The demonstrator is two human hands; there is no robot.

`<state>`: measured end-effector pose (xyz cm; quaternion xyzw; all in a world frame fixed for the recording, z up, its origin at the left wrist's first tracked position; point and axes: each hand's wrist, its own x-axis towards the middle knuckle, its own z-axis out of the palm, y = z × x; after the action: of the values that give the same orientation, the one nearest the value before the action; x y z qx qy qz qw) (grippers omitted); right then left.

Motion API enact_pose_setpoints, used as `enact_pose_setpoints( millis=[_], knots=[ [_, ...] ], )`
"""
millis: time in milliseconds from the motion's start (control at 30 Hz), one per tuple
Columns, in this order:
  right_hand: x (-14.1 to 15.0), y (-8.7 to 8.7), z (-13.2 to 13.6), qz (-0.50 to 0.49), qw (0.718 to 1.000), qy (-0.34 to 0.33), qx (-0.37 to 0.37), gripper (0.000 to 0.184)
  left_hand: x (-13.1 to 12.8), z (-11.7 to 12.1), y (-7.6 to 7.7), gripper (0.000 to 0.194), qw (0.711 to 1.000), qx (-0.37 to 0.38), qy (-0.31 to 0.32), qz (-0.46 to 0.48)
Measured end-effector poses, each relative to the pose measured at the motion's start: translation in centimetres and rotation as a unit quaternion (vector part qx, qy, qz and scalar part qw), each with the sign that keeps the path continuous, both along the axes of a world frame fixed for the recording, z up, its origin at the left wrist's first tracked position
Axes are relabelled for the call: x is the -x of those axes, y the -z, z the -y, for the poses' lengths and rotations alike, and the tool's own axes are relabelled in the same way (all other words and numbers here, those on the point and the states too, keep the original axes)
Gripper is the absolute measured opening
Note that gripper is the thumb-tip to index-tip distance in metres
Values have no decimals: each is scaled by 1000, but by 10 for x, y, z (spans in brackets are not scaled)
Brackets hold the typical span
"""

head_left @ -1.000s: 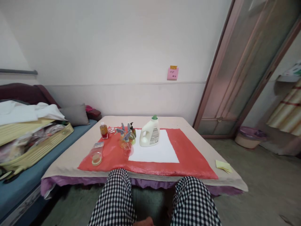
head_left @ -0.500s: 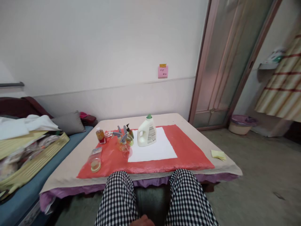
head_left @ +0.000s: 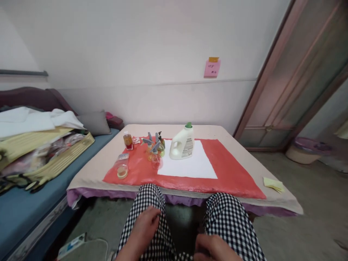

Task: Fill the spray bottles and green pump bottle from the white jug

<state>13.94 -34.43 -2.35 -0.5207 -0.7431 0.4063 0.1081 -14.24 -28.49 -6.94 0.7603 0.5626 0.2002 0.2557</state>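
Observation:
Over my left thigh is my left hand (head_left: pixel 148 222), its fingers loosely curled with nothing visible in them. My right hand (head_left: pixel 213 246) is low by the right thigh, fingers bent inward and partly cut off by the frame's lower edge; it shows nothing held. Both hands are apart from the table. Beyond my knees, a large white detergent jug (head_left: pixel 181 145) with a green cap stands upright on a white sheet (head_left: pixel 187 170), which lies on a red cloth (head_left: pixel 231 166). Left of the jug are several small clear spray bottles (head_left: pixel 155 159) with grey trigger heads.
A bottle of reddish-amber liquid (head_left: pixel 128 141) and a clear packet with a tape roll (head_left: pixel 122 172) lie at the table's left. Folded yellow paper (head_left: pixel 273 184) is near its right edge. A bed (head_left: pixel 54 195) borders the left; a bin (head_left: pixel 304 154) stands right.
My left hand has risen into view over the left thigh, and my right hand has appeared at the bottom. The view has turned left and tilted down; the table's items stay put.

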Motion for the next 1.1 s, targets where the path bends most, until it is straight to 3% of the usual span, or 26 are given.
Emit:
enact_pose_setpoints(
  millis=[100,233,367,500,800,900,1100],
  knots=[
    [-21,3,-15,113,989,72,-67,18,13,-14,-3,32,995,-73,-72,10],
    [-50,12,-25,223,960,116,-125,16,22,-29,14,31,974,-177,-138,-24],
    [-61,16,-19,209,963,120,-119,19,28,-36,34,39,956,-241,-142,-86],
    [-53,18,-11,213,965,120,-96,15,34,-36,45,50,950,-253,-132,-128],
    [1,39,8,194,980,28,-32,7,39,-26,44,48,945,-286,-120,-106],
    [3,31,12,171,985,12,-21,6,42,-23,43,49,943,-292,-122,-106],
    [-19,9,1,120,990,63,-44,8,44,-22,41,48,936,-313,-117,-107]
  ],
)
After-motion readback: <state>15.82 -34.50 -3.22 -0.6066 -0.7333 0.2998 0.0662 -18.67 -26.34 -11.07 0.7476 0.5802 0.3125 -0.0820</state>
